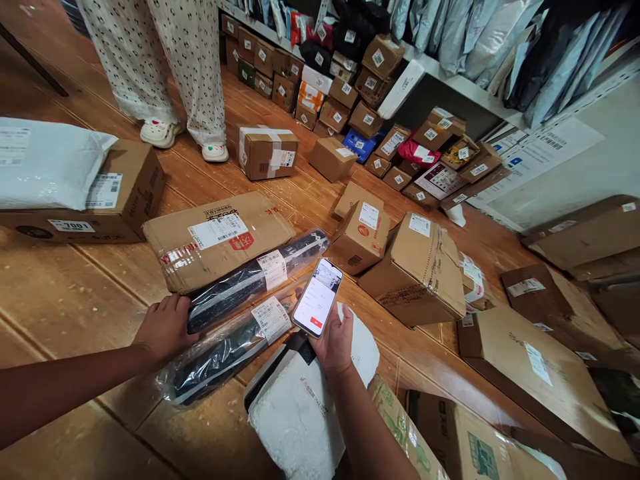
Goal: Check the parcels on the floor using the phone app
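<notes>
My left hand [167, 327] is closed round the near end of a long black package in clear plastic [235, 293], which carries a white label. In my right hand [336, 340] lies a smartphone [318, 297], its lit screen facing up with a red button low on it. A second long dark package in clear plastic [225, 363] is on the floor just below the first, label upward. Behind them a flat brown cardboard box [220, 237] rests against the held package. Beneath my right forearm is a white wrapped parcel [295, 413], partly hidden by the arm.
A person in patterned trousers [195, 73] stands at the back left. At left, a white plastic mailer [50, 167] lies on a carton [135, 193]. Several cartons [415, 273] fill the right side. Labelled boxes line the floor under a shelf [450, 80] of mailers.
</notes>
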Motion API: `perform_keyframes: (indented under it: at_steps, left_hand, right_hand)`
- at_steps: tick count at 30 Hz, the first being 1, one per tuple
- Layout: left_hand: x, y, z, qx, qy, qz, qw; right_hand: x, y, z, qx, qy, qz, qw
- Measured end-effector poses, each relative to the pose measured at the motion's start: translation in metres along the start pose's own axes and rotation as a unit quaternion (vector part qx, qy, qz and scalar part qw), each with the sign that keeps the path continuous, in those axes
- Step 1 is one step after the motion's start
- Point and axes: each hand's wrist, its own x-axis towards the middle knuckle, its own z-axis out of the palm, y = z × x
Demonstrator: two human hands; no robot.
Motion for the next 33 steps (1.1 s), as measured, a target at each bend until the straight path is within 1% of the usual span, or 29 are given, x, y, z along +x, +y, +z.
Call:
perform_keyframes:
  at_steps: [3,7,8,9,10,12,14,16,17,18,19,21,23,25,27,29,31,33]
  left_hand:
    - [0.002,-0.002,0.001,-0.025,-0.003,0.007,1.000]
    - [-0.005,0.001,0.010,-0.115,-0.036,0.035,0.992]
    - [-0.008,0.001,0.012,-0.133,-0.031,0.045,0.990]
    - [-0.010,0.000,0.013,-0.144,-0.006,0.053,0.988]
    - [-0.010,-0.001,0.011,-0.150,0.033,0.058,0.986]
    - [-0.004,-0.008,-0.001,-0.156,0.129,0.053,0.978]
    - [0.013,-0.017,-0.024,-0.157,0.204,0.023,0.966]
    - [0.039,-0.029,-0.052,-0.148,0.242,-0.038,0.958]
    - [0.054,-0.036,-0.066,-0.152,0.245,-0.075,0.955]
    - [0.069,-0.042,-0.078,-0.157,0.227,-0.102,0.956]
    - [0.082,-0.047,-0.088,-0.164,0.208,-0.112,0.958]
    - [0.102,-0.055,-0.100,-0.175,0.165,-0.113,0.964]
    - [0.111,-0.058,-0.104,-0.179,0.137,-0.103,0.969]
    - [0.109,-0.056,-0.102,-0.181,0.125,-0.109,0.970]
    - [0.098,-0.049,-0.098,-0.185,0.122,-0.138,0.965]
    - [0.082,-0.039,-0.090,-0.189,0.125,-0.165,0.960]
    - [0.066,-0.031,-0.079,-0.197,0.128,-0.175,0.956]
    - [0.054,-0.024,-0.068,-0.212,0.132,-0.182,0.951]
  right_hand:
    - [0.001,0.001,-0.001,-0.012,0.009,-0.003,1.000]
    - [0.003,0.005,-0.003,-0.013,0.008,-0.007,1.000]
    - [0.003,0.006,-0.003,-0.009,0.005,-0.008,1.000]
    - [0.003,0.006,-0.003,-0.005,0.003,-0.009,1.000]
    - [0.003,0.007,-0.003,-0.001,0.002,-0.011,1.000]
    - [0.003,0.006,-0.002,0.005,0.001,-0.015,1.000]
    - [0.002,0.005,0.000,0.007,-0.001,-0.016,1.000]
    - [0.000,0.004,0.002,0.004,-0.002,-0.012,1.000]
    - [-0.001,0.004,0.003,0.001,-0.002,-0.008,1.000]
    - [-0.001,0.004,0.004,-0.002,0.001,-0.004,1.000]
    - [-0.001,0.004,0.005,-0.006,0.005,0.001,1.000]
    - [-0.001,0.005,0.005,-0.015,0.015,0.011,1.000]
    - [-0.002,0.006,0.006,-0.025,0.022,0.017,0.999]
    - [-0.006,0.008,0.008,-0.032,0.026,0.016,0.999]
    - [-0.016,0.013,0.011,-0.039,0.034,0.035,0.998]
    - [-0.032,0.021,0.017,-0.047,0.047,0.087,0.994]
    - [-0.049,0.033,0.026,-0.046,0.052,0.142,0.987]
    - [-0.062,0.050,0.038,-0.032,0.023,0.207,0.978]
